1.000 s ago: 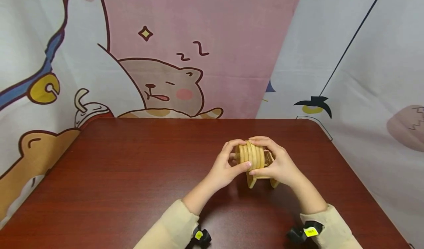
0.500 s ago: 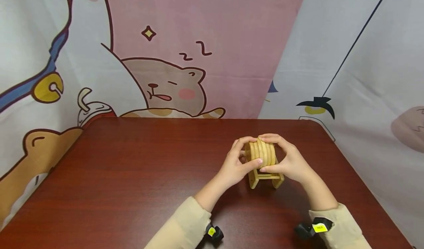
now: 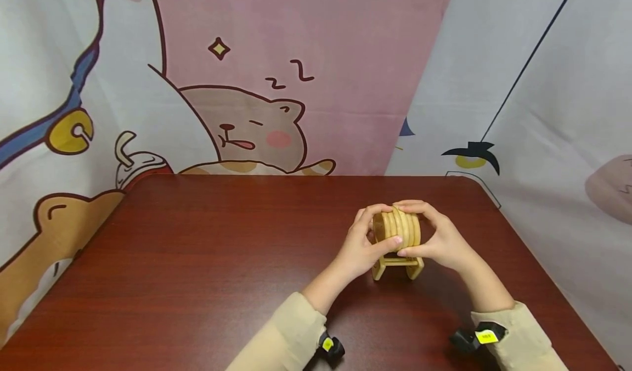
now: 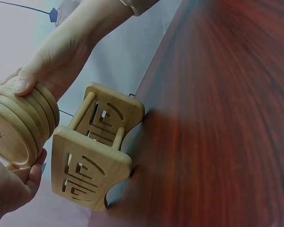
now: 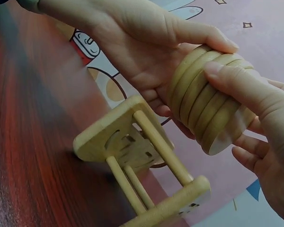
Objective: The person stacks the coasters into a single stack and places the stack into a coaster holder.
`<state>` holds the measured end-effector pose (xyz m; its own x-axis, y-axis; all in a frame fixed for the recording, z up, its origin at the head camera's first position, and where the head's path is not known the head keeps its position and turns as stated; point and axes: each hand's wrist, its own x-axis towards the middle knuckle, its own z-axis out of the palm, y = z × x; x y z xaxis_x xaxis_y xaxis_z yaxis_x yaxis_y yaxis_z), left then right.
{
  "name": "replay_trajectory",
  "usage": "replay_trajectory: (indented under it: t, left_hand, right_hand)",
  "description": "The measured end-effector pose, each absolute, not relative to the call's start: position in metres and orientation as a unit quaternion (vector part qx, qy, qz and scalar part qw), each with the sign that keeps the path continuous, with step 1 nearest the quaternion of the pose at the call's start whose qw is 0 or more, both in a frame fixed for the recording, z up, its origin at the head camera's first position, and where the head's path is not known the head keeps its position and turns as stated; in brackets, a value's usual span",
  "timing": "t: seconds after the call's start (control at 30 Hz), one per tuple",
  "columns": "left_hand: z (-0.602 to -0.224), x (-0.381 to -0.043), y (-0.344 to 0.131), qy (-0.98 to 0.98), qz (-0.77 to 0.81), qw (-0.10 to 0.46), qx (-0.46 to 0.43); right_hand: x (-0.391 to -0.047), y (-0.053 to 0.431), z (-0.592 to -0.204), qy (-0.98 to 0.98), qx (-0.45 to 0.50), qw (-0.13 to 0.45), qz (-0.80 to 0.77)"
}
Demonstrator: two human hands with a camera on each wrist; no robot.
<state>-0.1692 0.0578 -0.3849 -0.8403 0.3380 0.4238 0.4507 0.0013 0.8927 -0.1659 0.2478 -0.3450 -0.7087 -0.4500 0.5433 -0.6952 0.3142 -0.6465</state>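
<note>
Both hands grip a stack of several round wooden coasters [image 3: 406, 229], turned on edge so their flat faces point sideways. My left hand [image 3: 360, 246] holds the left end, thumb in front and fingers over the top. From the other side my right hand [image 3: 446, 243] grips the right part. Just below the stack, a wooden coaster holder [image 4: 87, 168] stands on the table, with slotted end plates joined by round rods. In the right wrist view the coasters [image 5: 199, 90] are apart from the holder [image 5: 104, 127], and nothing lies between its rods.
The dark red wooden table [image 3: 207, 261] extends to the left and in front of the holder. A cartoon-printed cloth [image 3: 345, 58] hangs behind the table's far edge and along its sides. Each sleeve carries a black wrist camera [image 3: 332, 347].
Both hands have carried the coaster stack to the right, from over the holder's left side to above its middle. The holder stays in place on the table.
</note>
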Motion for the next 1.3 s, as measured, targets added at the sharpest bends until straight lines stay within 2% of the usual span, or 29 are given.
replay_trajectory:
  t: [0.7,1.3]
  left_hand:
    - [-0.398,-0.174,0.062,-0.718,-0.635,0.069,-0.276]
    - [-0.403,-0.174,0.065,-0.717,-0.639,0.065,-0.271]
  right_hand:
    - [-0.169,0.252,-0.353,-0.796,0.360,0.123,0.470]
    - [-0.170,0.256,-0.359,-0.798,0.349,0.106,0.480]
